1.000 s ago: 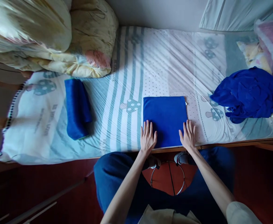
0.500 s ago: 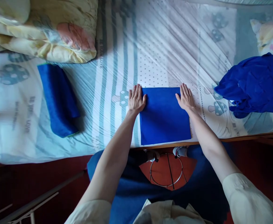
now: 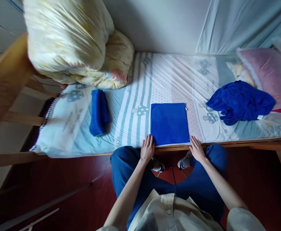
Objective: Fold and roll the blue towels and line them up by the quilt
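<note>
A blue cloth [image 3: 169, 123] lies flat and square on the bed, close to its front edge. At the cloth's near left corner rests my left hand [image 3: 147, 149], fingers stretched out and holding nothing. My right hand [image 3: 197, 149] is by the near right corner, also with its fingers extended and nothing in them. To the left lies a rolled or folded blue cloth [image 3: 98, 112] with a green edge. A crumpled heap of blue cloths [image 3: 241, 101] sits on the right, with white labels showing.
The bed sheet [image 3: 128, 125] is striped and printed with mushrooms. A bulky yellowish quilt [image 3: 73, 38] is piled at the back left, and a pink pillow [image 3: 267, 72] lies at the far right. A wooden bed frame [image 3: 15, 118] stands at the left.
Both hands have slid from the cloth's far corners toward me, down to its near corners at the bed's edge. My view has tilted up, showing more wall and quilt.
</note>
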`<action>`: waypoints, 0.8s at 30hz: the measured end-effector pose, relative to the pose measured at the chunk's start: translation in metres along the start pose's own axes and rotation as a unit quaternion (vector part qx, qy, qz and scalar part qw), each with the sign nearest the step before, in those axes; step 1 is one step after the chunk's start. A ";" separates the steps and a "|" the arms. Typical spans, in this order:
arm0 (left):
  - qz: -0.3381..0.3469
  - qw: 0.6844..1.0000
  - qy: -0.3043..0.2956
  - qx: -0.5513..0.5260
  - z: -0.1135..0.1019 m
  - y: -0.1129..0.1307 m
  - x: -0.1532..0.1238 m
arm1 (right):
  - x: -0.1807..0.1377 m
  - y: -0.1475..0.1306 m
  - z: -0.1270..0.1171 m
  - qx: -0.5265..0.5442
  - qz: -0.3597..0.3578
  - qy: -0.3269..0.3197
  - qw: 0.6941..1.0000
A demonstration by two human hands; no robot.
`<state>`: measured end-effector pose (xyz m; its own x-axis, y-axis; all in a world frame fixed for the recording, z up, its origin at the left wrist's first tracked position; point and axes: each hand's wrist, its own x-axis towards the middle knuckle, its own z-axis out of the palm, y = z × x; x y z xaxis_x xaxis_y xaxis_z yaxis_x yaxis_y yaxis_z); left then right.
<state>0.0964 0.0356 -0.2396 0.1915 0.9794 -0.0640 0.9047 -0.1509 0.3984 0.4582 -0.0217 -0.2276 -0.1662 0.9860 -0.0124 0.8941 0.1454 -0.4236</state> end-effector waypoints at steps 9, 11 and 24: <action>-0.184 0.955 0.122 -0.200 0.001 0.001 -0.007 | 0.018 -0.005 0.006 0.256 0.207 0.074 0.941; -0.207 0.943 0.127 -0.228 -0.002 0.005 -0.007 | 0.019 -0.010 0.009 0.341 0.260 0.057 0.902; -0.298 0.890 0.057 -0.342 -0.005 0.003 -0.004 | 0.023 -0.015 -0.001 0.536 0.346 0.103 0.763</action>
<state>0.0964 0.0317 -0.2337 -0.3193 0.8712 -0.3728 0.3828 0.4785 0.7903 0.4416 -0.0015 -0.2207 0.3586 0.8047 -0.4732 -0.1342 -0.4572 -0.8792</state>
